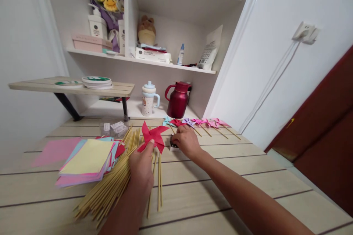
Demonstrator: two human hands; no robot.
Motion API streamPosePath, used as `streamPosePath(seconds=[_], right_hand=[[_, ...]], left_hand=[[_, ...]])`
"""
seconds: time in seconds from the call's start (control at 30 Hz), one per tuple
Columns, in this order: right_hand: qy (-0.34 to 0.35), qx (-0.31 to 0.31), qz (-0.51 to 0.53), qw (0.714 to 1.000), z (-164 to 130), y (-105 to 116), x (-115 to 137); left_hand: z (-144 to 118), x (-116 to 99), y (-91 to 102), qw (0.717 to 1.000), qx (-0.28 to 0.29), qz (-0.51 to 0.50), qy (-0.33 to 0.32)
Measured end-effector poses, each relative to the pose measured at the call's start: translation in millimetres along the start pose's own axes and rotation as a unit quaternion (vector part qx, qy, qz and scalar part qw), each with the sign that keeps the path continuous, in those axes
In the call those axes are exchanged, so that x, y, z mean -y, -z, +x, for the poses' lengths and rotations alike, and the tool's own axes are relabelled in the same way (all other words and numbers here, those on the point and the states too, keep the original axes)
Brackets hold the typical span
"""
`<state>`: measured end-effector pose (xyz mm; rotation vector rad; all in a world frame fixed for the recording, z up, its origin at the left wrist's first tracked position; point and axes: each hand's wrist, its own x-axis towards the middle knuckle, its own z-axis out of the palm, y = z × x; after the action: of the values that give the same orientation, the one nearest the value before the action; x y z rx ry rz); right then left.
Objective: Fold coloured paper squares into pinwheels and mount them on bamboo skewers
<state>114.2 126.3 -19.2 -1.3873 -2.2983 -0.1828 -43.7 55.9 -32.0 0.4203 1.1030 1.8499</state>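
My left hand (141, 167) holds a red paper pinwheel (153, 136) upright above the wooden table (209, 180). My right hand (186, 140) rests over a small dark box (173, 147) on the table, fingers curled down onto it; whether it grips anything is hidden. A heap of bamboo sticks (110, 183) lies under and left of my left hand. A stack of coloured paper squares (88, 159) sits to the left of the sticks. A row of finished pinwheels (198, 122) in blue, red, purple and pink lies just beyond my right hand.
A red jug (178, 99) and a white lidded cup (149, 99) stand at the back. A clear plastic box (114, 127) sits behind the paper. A raised wooden shelf (68, 85) carries tape rolls (97, 82). Wall shelves hold bottles and packets. A red door (325, 132) stands at right.
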Motion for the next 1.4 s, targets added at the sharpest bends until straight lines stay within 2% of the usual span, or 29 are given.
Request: streamPosePath(seconds=[0.17,0.33,0.43,0.57,0.77,0.9,0.97,1.0,1.1,1.23,1.4], right_hand=[[0.005,0.009,-0.029,1.0,2,-11,-3],[0.011,0.009,-0.005,1.0,0,-17,-5],[0.005,-0.003,0.03,1.0,-3,-20,-7],[-0.038,-0.039,0.092,0.994,-8,-21,-15],[-0.095,-0.076,0.216,0.969,-23,-7,-26],[-0.054,-0.031,0.283,0.957,-46,9,-19],[-0.006,0.013,0.311,0.95,-57,15,-13],[0.05,0.057,0.324,0.943,-61,16,-10],[0.095,0.098,0.338,0.931,-66,15,-5],[0.112,0.127,0.341,0.925,-65,11,-5],[0.099,0.144,0.341,0.924,-66,12,-10]], left_hand=[[6,0,2.4,0.999,-0.052,0.006,0.005],[5,1,2.2,0.999,-0.044,0.008,0.01],[3,2,2.0,0.999,-0.033,0.009,0.011],[2,6,2.3,0.999,-0.027,0.018,0.01],[4,11,3.8,0.999,-0.015,0.043,0.005],[8,15,5.9,0.998,-0.01,0.055,-0.003],[9,17,6.8,0.998,-0.007,0.065,-0.01],[10,18,7.0,0.997,-0.005,0.07,-0.013],[10,20,6.8,0.996,0.001,0.085,-0.023],[8,19,4.9,0.994,0.009,0.102,-0.034],[4,18,2.1,0.993,0.026,0.107,-0.037]])
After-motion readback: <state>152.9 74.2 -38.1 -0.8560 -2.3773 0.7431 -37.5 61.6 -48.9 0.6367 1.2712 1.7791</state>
